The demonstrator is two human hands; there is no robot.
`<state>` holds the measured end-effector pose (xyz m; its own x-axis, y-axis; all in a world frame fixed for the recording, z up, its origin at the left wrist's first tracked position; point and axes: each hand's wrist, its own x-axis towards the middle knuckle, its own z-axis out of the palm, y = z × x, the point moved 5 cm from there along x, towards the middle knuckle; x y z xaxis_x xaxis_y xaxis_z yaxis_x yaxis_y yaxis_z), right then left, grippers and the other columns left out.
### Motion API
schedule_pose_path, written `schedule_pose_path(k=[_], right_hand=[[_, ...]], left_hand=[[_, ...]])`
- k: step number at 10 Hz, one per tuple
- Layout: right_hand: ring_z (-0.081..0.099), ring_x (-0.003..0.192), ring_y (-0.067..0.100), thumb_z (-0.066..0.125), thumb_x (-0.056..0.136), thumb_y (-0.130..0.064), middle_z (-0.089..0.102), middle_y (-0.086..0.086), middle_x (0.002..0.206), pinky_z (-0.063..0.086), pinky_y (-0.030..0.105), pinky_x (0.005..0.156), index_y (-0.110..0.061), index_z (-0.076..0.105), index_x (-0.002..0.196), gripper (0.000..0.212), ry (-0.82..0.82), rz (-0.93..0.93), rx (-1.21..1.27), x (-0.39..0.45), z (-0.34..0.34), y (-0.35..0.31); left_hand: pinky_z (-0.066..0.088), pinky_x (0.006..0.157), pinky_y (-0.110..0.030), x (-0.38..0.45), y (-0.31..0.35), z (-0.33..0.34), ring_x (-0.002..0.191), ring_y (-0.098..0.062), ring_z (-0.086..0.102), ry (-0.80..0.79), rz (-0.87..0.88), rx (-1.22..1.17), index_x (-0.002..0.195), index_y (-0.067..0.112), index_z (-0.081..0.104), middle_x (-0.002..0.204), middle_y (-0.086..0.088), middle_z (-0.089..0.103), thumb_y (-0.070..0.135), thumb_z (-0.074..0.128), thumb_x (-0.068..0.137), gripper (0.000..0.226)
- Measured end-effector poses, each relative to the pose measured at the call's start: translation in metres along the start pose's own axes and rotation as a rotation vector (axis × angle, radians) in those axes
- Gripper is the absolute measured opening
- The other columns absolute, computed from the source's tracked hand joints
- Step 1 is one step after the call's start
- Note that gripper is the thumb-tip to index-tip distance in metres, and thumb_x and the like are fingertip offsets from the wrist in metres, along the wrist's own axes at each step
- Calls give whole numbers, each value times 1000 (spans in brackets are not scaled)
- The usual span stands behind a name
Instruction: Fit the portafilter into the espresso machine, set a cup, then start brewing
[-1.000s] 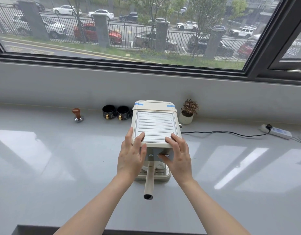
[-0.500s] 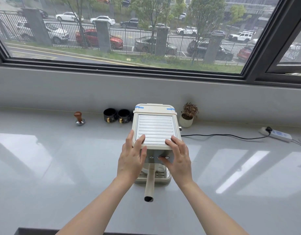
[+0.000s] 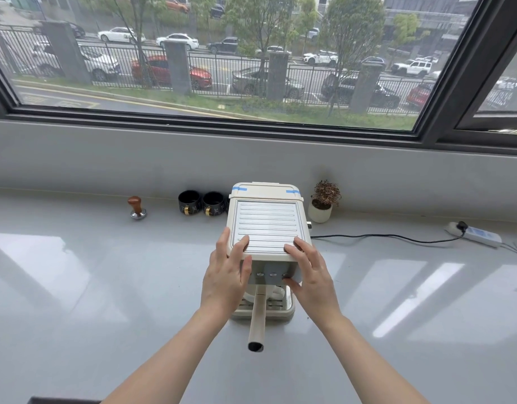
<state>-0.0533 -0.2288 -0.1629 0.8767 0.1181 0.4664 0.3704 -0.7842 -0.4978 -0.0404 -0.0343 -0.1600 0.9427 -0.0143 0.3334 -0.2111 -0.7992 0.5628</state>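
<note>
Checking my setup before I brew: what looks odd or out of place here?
Nothing is spilled or askew. The one oddity: blue tape on the machine's rear top corners. The portafilter is seated, and a white cup sits under it.

Cream, matt-plastic espresso machine [image 3: 267, 228] at frame centre, topped by a ribbed, brushed-metal warming plate [image 3: 267, 227]. Cream, smooth plastic portafilter handle [image 3: 257, 322] below centre. Glossy, reflective grey countertop [image 3: 76, 287] throughout the lower frame. Polished brown wooden-knobbed tamper on shiny metal base [image 3: 137, 207] at left. Two glossy black ceramic cups [image 3: 201, 203] beside it.
</note>
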Motion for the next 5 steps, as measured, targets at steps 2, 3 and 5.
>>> schedule_pose_path(k=[2, 3, 5], right_hand=[[44, 124, 14, 74, 75, -31, 50, -11, 135, 40, 30, 103, -27, 55, 123, 52, 20, 10, 47, 3, -21, -5], [51, 117, 13, 74, 78, -24, 57, -12, 124, 45, 36, 100, -22, 64, 112, 35, 80, 76, 118, 7, -40, -14], [64, 103, 18, 59, 92, -17, 69, -3, 107, 50, 34, 89, -17, 65, 107, 17, 400, -86, 617, 32, -145, -105]], left_hand=[[54, 77, -45, 1, 1, -1, 120, -28, 42, 13, 4, 7, 134, 36, 39, 155, 0, 20, 47, 27, 95, 43], [54, 76, -44, 1, 1, 0, 120, -28, 42, 16, 3, 21, 134, 35, 40, 155, 0, 20, 45, 29, 95, 42], [55, 74, -43, 2, 3, -3, 116, -29, 45, 29, 13, 1, 134, 34, 41, 154, -1, 22, 46, 28, 95, 43]])
